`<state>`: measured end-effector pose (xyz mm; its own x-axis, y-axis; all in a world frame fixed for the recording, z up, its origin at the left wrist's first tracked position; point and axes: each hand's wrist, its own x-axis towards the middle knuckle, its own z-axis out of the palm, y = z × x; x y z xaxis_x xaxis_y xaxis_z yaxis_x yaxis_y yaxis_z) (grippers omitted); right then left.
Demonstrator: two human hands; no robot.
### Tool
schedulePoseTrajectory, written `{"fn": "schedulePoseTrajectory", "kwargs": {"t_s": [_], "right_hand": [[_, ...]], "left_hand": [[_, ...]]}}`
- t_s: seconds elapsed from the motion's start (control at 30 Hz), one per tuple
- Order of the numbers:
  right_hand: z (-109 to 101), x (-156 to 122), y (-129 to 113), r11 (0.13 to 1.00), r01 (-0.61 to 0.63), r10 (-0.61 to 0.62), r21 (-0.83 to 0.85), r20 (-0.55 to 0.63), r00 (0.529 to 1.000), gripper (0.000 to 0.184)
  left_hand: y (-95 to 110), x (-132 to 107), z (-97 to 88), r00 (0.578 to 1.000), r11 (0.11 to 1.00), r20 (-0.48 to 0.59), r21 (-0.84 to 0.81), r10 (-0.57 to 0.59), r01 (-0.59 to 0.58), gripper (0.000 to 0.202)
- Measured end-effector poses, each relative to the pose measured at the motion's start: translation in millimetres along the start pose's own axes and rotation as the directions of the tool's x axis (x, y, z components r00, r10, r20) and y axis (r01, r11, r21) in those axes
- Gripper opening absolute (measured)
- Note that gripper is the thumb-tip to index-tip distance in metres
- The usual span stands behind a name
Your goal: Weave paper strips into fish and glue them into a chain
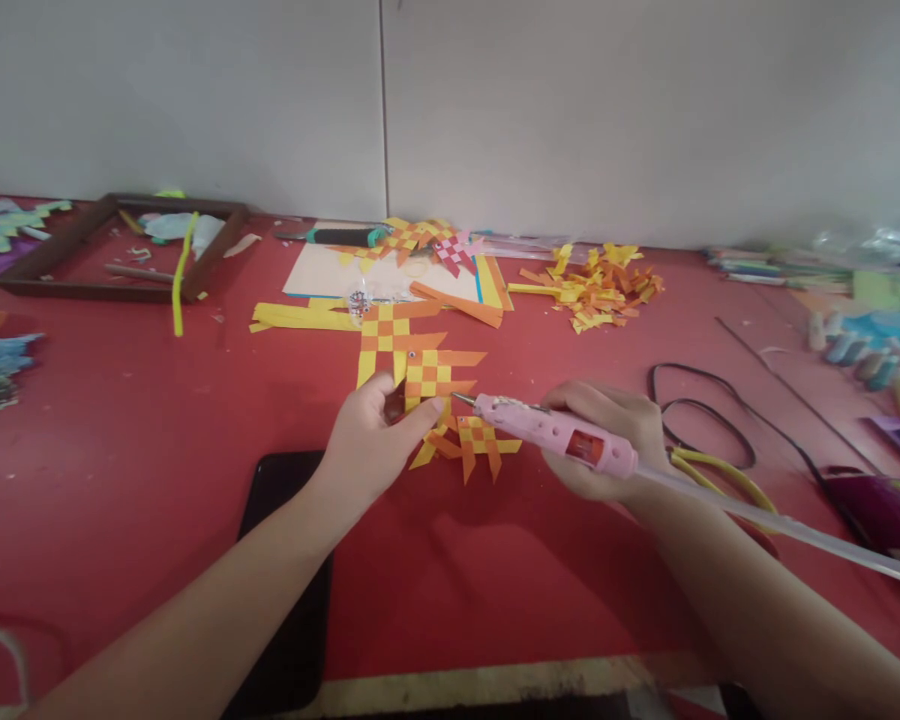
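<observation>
My left hand [379, 435] pinches a woven paper fish [429, 374] of orange and yellow strips, with a small eye near its upper left corner. In my right hand [607, 435] is a pink glue gun [555, 428], a long clear glue stick [780, 525] running out of its back. The gun's metal nozzle points left, close to the fish's lower right side and my left thumb; whether it touches cannot be made out. Below lies another woven paper fish [484, 437] on the red table [450, 580]. A larger woven piece [385, 328] lies just behind the held fish.
A black phone-like slab [285, 560] lies under my left forearm. Behind are a cutter [345, 237], white paper [322, 272] and a heap of paper scraps [607, 285]. A brown frame [97, 290] stands left. Yellow-handled scissors or pliers [720, 480] and a black cord [709, 400] lie right.
</observation>
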<state>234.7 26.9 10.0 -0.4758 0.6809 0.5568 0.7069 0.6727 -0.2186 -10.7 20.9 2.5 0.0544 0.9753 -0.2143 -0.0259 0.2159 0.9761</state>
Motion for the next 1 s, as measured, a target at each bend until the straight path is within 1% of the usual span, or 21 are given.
{"fn": "schedulePoseTrajectory", "kwargs": {"t_s": [0.17, 0.27, 0.3, 0.37, 0.43, 0.5, 0.53, 0.67, 0.73, 0.77, 0.83, 0.9, 0.93, 0.97, 1.0], "right_hand": [[0.3, -1.1, -0.3, 1.000, -0.012, 0.012, 0.009, -0.004, 1.000, 0.002], [-0.4, -0.7, -0.2, 1.000, -0.007, 0.007, -0.002, -0.011, 1.000, 0.002], [-1.5, -0.6, 1.3, 1.000, -0.002, 0.002, -0.009, -0.007, 1.000, 0.002], [-5.8, -1.4, 9.2, 0.999, -0.027, 0.028, -0.043, 0.039, 0.999, 0.002], [-12.3, -4.2, 24.9, 0.988, -0.100, 0.117, -0.119, 0.139, 0.983, 0.005], [-18.8, -9.2, 48.0, 0.957, -0.176, 0.227, -0.231, 0.219, 0.949, 0.012], [-21.4, -12.4, 61.4, 0.945, -0.186, 0.251, -0.270, 0.234, 0.939, 0.015], [-26.5, -24.6, 112.6, 0.935, -0.142, 0.229, -0.325, 0.247, 0.942, 0.012], [-27.9, -27.6, 127.6, 0.926, -0.137, 0.224, -0.352, 0.218, 0.950, 0.020], [-28.5, -27.8, 130.2, 0.919, -0.147, 0.227, -0.366, 0.188, 0.956, 0.023], [-28.6, -25.6, 123.6, 0.904, -0.191, 0.244, -0.383, 0.093, 0.965, 0.027], [-24.7, -19.9, 101.1, 0.898, -0.252, 0.266, -0.362, -0.010, 0.964, 0.035], [-20.7, -16.1, 85.0, 0.907, -0.255, 0.266, -0.335, -0.013, 0.964, 0.040], [-15.2, -11.8, 67.0, 0.922, -0.246, 0.259, -0.298, 0.005, 0.966, 0.040], [-8.4, -7.5, 48.3, 0.946, -0.232, 0.249, -0.227, 0.047, 0.967, 0.032]], "left_hand": [[-1.8, 0.7, -0.7, 1.000, 1.000, -0.011, 0.008, 0.005, -0.005, 0.031], [-2.8, 0.5, -1.2, 1.000, 1.000, -0.010, -0.015, 0.014, -0.014, 0.029], [-3.0, 0.4, -1.4, 1.000, 1.000, -0.010, -0.023, 0.019, -0.019, 0.029], [-3.5, 0.2, -2.2, 0.999, 0.999, -0.022, -0.028, 0.030, -0.031, 0.028], [-4.1, 0.6, -3.1, 0.998, 0.999, -0.053, -0.018, 0.042, -0.043, 0.026], [-5.2, 1.3, -3.8, 0.995, 0.998, -0.088, -0.015, 0.052, -0.053, 0.026], [-5.7, 1.8, -4.0, 0.994, 0.998, -0.100, -0.022, 0.052, -0.055, 0.025], [-6.9, 3.6, -3.7, 0.995, 0.997, -0.100, -0.078, 0.022, -0.030, 0.025], [-6.3, 4.3, -3.2, 0.995, 0.993, -0.095, -0.113, 0.010, -0.021, 0.025], [-5.8, 4.6, -3.0, 0.995, 0.990, -0.095, -0.138, 0.005, -0.019, 0.025], [-4.8, 5.4, -2.7, 0.995, 0.982, -0.095, -0.190, -0.011, -0.007, 0.025], [-4.5, 6.2, -2.8, 0.995, 0.972, -0.091, -0.234, -0.034, 0.012, 0.025], [-4.7, 6.5, -2.9, 0.995, 0.969, -0.085, -0.246, -0.043, 0.021, 0.025], [-5.1, 6.8, -3.1, 0.996, 0.968, -0.077, -0.251, -0.048, 0.027, 0.025], [-5.6, 7.0, -3.2, 0.996, 0.968, -0.070, -0.248, -0.048, 0.030, 0.025]]}}
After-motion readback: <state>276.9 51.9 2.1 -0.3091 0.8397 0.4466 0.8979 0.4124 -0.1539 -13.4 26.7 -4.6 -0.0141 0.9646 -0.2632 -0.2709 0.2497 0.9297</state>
